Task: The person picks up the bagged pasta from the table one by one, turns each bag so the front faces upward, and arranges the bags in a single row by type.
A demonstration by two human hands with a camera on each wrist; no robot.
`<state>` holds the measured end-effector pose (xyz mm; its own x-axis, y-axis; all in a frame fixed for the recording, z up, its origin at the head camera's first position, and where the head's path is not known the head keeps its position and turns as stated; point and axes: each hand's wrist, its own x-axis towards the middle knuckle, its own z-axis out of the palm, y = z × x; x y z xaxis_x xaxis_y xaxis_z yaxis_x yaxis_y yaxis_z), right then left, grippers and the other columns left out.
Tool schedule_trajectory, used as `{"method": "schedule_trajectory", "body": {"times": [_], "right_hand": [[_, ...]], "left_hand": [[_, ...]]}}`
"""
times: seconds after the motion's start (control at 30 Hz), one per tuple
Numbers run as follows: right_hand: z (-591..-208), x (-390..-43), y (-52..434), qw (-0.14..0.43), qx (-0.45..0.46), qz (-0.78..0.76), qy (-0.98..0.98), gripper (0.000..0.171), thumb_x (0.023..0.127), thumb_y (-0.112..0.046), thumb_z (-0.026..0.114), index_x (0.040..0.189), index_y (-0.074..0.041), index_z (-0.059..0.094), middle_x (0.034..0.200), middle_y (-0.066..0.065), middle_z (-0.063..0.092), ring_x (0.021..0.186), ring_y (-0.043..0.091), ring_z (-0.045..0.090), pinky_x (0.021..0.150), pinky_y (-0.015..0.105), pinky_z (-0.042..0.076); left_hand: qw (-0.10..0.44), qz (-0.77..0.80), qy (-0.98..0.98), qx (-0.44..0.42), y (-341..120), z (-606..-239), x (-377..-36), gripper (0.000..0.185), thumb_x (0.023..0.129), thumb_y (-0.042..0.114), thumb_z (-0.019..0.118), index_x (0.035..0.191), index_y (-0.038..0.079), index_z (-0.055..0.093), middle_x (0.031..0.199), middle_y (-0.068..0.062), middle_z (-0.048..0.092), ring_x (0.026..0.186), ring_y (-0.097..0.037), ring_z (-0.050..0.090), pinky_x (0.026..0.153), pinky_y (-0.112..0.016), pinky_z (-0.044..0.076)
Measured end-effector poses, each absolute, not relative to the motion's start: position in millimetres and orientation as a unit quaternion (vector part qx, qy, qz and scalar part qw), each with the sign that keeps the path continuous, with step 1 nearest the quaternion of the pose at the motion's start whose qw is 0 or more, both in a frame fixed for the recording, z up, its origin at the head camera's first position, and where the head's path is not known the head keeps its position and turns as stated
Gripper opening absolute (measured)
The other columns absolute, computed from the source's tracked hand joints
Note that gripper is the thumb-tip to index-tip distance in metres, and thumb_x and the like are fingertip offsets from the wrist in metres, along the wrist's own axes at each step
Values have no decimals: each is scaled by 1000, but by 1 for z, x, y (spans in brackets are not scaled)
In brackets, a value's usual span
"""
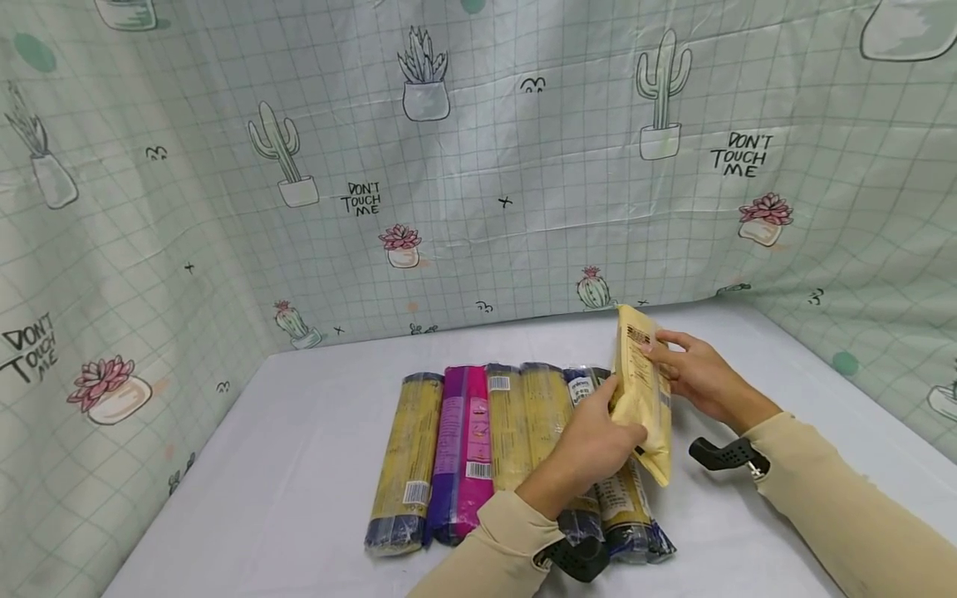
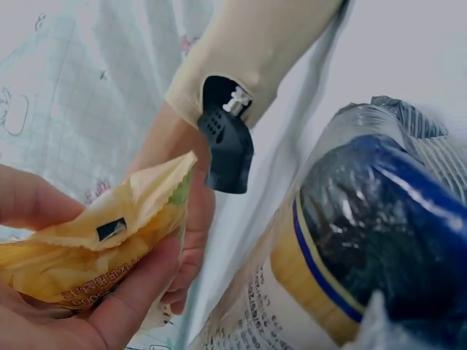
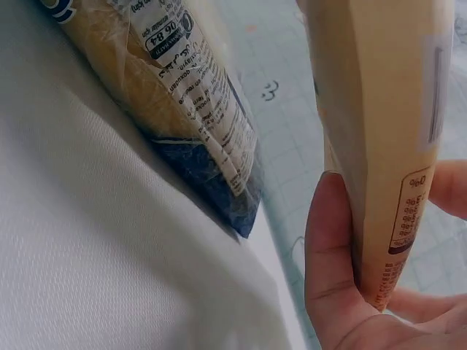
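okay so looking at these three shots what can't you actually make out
- Head view: the near ends of the right-hand packs in the row are hidden behind the left hand and its sleeve.
- Head view: print on the yellow packet is too small to read.
- Left wrist view: the packet's body is cut off by the frame's lower left edge.
- Right wrist view: the right hand is cut off by the bottom edge.

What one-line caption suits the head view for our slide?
Both hands, left hand and right hand, hold a yellow packet upright above a row of noodle packets on a white table.
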<state>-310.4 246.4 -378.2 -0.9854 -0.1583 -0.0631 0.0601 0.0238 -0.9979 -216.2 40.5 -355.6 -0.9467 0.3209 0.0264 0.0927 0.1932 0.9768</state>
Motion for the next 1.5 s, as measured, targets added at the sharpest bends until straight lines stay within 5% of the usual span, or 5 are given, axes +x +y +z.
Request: {"method": "schedule_trajectory", "body": {"times": [0.47, 0.73, 1.0, 1.27, 1.5], "right_hand": [[-370, -311, 243, 59, -43, -638, 766, 81, 100, -41, 60, 156, 3, 21, 146, 30, 33, 94, 7, 63, 80, 27, 56], [-360, -305, 239, 45, -53, -565, 822, 77, 101, -49, 54, 155, 1, 31, 153, 30, 32, 129, 42, 47, 92, 42, 54], [-346, -299, 230, 59, -62, -558, 825, 79, 102, -57, 44, 158, -4, 24, 157, 29, 28, 132, 51, 43, 86, 42, 57], [-344, -295, 224, 96, -73, -561, 819, 85, 102, -55, 48, 159, -1, 14, 143, 31, 43, 126, 44, 51, 87, 42, 56], [-346, -293, 222, 94, -84, -582, 803, 81, 102, -39, 56, 156, 7, 16, 134, 33, 49, 100, 21, 63, 82, 35, 56]], "left_hand": [[73, 587, 794, 140, 40, -353, -216, 76, 89, 2, 63, 155, 32, 37, 125, -1, 63, 90, -8, 62, 67, -29, 54], [20, 538, 810, 235, 38, -354, -214, 75, 92, 4, 57, 159, 19, 27, 131, -8, 62, 79, -4, 62, 58, -21, 51], [-23, 474, 832, 286, 36, -356, -214, 74, 93, 0, 55, 159, 9, 24, 130, -12, 62, 59, -4, 55, 45, -19, 45], [-90, 351, 866, 344, 38, -362, -213, 76, 89, 1, 63, 157, 5, 29, 105, 0, 59, 68, -2, 50, 55, -10, 41], [-109, 274, 884, 363, 42, -363, -209, 72, 88, 7, 68, 152, 10, 36, 116, 1, 57, 78, -2, 49, 59, -10, 40]]}}
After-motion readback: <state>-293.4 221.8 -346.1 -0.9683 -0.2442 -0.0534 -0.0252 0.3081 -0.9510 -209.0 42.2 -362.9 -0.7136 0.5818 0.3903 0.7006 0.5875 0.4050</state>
